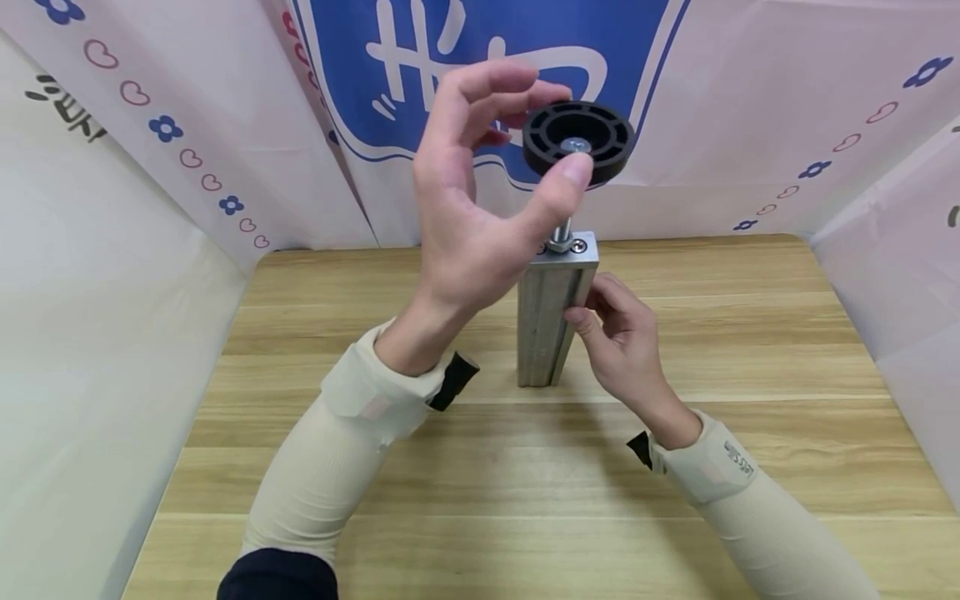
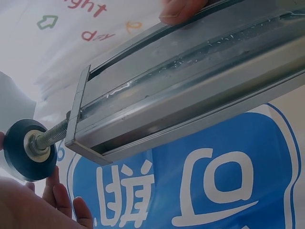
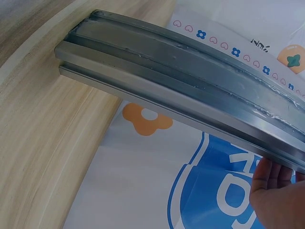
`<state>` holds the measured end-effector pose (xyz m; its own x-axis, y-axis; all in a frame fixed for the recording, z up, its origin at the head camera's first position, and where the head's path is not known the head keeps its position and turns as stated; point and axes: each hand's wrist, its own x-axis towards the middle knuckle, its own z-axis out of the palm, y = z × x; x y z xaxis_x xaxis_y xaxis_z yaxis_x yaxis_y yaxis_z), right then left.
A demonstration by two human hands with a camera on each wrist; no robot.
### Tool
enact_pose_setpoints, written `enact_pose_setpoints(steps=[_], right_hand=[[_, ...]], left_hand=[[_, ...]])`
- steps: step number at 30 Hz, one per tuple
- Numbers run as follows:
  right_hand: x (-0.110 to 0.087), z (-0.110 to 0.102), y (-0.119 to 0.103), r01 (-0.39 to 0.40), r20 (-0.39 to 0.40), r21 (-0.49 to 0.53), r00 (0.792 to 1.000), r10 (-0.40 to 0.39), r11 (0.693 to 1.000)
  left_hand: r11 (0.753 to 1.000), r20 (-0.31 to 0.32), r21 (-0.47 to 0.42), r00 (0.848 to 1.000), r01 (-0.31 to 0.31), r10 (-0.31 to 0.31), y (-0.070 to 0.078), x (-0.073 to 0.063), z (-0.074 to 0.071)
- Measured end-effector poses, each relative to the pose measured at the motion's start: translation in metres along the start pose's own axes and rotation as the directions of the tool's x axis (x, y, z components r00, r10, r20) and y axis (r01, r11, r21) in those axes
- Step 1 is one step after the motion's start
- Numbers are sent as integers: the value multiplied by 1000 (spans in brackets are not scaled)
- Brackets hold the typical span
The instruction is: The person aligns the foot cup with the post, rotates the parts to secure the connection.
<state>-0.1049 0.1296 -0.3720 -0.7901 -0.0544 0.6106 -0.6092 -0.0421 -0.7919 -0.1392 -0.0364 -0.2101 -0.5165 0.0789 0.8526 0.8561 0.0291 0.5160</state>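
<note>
An aluminium profile (image 1: 551, 317) stands upright on the wooden table, its end plate on top held by screws. From the plate rises the threaded stem (image 2: 52, 134) of a black levelling foot (image 1: 615, 150), with a nut (image 1: 559, 245) at the stem's base. My left hand (image 1: 468, 217) pinches the round foot by its rim, thumb in front and fingertips behind. Lower down, my right hand (image 1: 626, 337) grips the profile's right side between thumb and fingers; its fingertips are partly hidden behind the metal. In the right wrist view that hand (image 3: 276, 191) is at the profile's edge.
The wood-grain table (image 1: 465, 508) spreads around the profile's base. Behind it hangs a white sheet with a blue printed panel (image 1: 337, 75). White printed sheets (image 1: 97, 250) also close off both sides.
</note>
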Motion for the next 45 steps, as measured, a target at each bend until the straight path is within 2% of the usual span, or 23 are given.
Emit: enact_pose_setpoints(steps=[7,11,18,23,30,38,45], right_hand=[[0,0,0,-7,-4,-9,1000,7,1000],[0,0,0,-6,-5,-5,1000,6,1000],[0,-1,0,4,0,-4,1000,-4,1000],[0,-1,0,15,-2,-1,1000,-15,1000],[-1,0,1,15,-1,9,1000,-15,1000],[0,0,0,16,-3,13,1000,-16,1000],[0,0,0,10,-2,8,1000,-10,1000]], left_hand=[[997,20,-72,1000,11,-10,-1,-1,1],[996,28,-83,999,21,-18,-1,-1,1],[999,18,-28,999,31,-31,2,0,2],[997,9,29,997,70,-70,5,2,4],[995,10,85,999,43,-44,3,1,4],[997,-40,41,997,67,-65,5,3,4],[999,-15,34,1000,20,-20,0,-1,1]])
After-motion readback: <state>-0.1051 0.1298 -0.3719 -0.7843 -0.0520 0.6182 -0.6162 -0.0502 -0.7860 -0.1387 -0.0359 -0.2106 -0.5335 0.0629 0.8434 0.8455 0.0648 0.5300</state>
